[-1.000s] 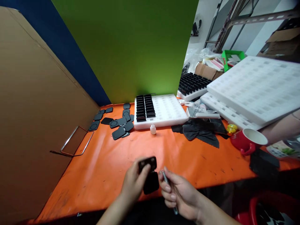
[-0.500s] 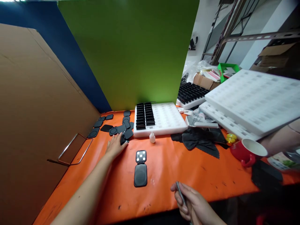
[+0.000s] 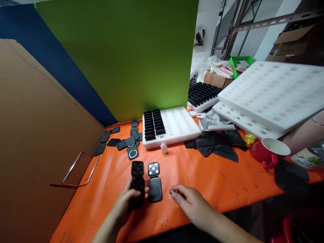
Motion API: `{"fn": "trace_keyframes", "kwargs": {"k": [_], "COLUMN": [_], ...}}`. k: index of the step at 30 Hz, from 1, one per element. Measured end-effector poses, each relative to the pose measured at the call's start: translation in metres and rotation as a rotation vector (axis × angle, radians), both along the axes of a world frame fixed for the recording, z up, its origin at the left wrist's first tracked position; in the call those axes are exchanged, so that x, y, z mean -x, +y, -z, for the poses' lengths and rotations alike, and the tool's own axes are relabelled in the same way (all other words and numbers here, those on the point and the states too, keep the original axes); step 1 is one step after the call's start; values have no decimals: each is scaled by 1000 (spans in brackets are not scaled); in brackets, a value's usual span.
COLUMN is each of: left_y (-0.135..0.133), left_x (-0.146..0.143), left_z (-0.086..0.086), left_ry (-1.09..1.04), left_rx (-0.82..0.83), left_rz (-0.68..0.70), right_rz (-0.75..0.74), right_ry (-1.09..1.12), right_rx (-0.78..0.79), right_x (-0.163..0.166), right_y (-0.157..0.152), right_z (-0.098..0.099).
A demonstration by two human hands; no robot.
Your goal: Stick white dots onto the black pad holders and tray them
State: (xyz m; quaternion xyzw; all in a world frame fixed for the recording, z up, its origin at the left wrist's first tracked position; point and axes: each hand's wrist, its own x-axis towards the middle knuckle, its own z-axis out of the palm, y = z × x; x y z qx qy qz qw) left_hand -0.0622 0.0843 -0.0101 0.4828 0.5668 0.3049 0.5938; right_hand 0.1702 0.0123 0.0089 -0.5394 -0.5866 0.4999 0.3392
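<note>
My left hand (image 3: 126, 202) grips a black hinged part (image 3: 137, 184) and holds it flat on the orange table (image 3: 217, 182). Right beside it lies a second black hinged part (image 3: 154, 184) whose upper square shows several white dots. My right hand (image 3: 188, 202) rests on the table just right of that part, fingers curled round a thin metal tool (image 3: 172, 192) whose tip points at the table. A loose pile of black flat parts (image 3: 126, 140) lies farther back on the left.
A white foam tray (image 3: 177, 126) with two rows of black pieces stands at the back, a small white bottle (image 3: 164, 147) before it. Black cloth (image 3: 215, 143), a red mug (image 3: 268, 152), stacked foam trays (image 3: 265, 98), a cardboard wall (image 3: 37, 135) and a metal handle (image 3: 79, 168) surround the spot.
My left hand came back from the pile with a second black hinged part and set it down left of the first. My right hand lowered the tool to the table.
</note>
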Motion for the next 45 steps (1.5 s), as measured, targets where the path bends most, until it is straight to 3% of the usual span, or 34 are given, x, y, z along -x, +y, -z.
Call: {"fn": "trace_keyframes", "kwargs": {"k": [3, 5, 14, 18, 22, 27, 31, 37, 45], "left_y": [-39, -54, -71, -73, -77, -81, -85, -84, -92], "left_x": [-19, -29, -34, -40, -48, -53, -56, -58, -57], "left_z": [1, 0, 18, 13, 4, 7, 10, 4, 12], "left_ry": [-306, -282, 229, 302, 317, 245, 238, 261, 118], "left_rx": [214, 211, -229, -280, -304, -252, -214, -253, -129], "left_rz": [3, 48, 328, 369, 361, 354, 274, 321, 285], "right_rz": [-79, -90, -197, -269, -245, -198, -167, -227, -184], "right_ry": [-176, -277, -544, -509, -474, -446, -517, -637, -317], "right_rx": [-163, -217, -236, -223, -206, -239, -264, -272, -187], "right_x": [12, 19, 11, 4, 4, 11, 16, 16, 12], "right_y": [18, 26, 24, 23, 21, 11, 4, 1, 0], "right_z": [-15, -16, -14, -22, -22, -14, -14, -19, -7]}}
